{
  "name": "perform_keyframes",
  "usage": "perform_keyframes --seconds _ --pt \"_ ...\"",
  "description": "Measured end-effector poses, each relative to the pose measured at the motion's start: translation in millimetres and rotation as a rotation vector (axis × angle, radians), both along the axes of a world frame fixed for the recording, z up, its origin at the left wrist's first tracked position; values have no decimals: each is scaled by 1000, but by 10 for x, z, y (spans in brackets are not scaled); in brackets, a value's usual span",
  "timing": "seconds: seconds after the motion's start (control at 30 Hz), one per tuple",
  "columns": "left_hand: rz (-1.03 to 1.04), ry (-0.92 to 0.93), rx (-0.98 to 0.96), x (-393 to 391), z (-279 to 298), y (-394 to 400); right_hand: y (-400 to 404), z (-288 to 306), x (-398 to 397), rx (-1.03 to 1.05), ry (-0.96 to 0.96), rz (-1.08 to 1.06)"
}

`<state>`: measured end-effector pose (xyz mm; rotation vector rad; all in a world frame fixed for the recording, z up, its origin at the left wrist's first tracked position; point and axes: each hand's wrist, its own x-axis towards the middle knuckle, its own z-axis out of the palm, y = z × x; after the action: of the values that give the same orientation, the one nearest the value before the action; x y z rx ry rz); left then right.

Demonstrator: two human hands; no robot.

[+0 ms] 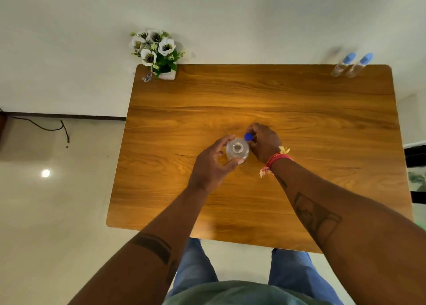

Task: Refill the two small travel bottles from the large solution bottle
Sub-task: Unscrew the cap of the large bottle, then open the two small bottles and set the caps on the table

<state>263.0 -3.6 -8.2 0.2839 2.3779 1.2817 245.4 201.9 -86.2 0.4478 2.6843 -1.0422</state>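
Uncapping | left hand (211, 164) fingers wrapped round large solution bottle (237, 149), mouth open | right hand (264, 142) pinching blue cap (248, 137) just beside neck | keep bottle upright, park cap within fingertip reach.

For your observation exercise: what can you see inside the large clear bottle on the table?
The large bottle is uncapped; its open neck shows. Whether liquid is inside cannot be told. The left hand covers one side; the right hand holds the blue cap.

Your large clear plastic solution bottle (237, 149) stands upright at frame centre, mouth open, its round blue cap (248, 137) just beside. Two small clear blue-capped travel bottles (349, 66) stand upper right.
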Motion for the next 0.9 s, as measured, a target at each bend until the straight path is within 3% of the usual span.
perform_keyframes --seconds 0.37,0.9 --pt "-28 -36 -38 -55 -35 -12 18 18 103 -14 22 25" --pt "-25 44 -159 19 396 139 64 755 662 -31 193 -38"
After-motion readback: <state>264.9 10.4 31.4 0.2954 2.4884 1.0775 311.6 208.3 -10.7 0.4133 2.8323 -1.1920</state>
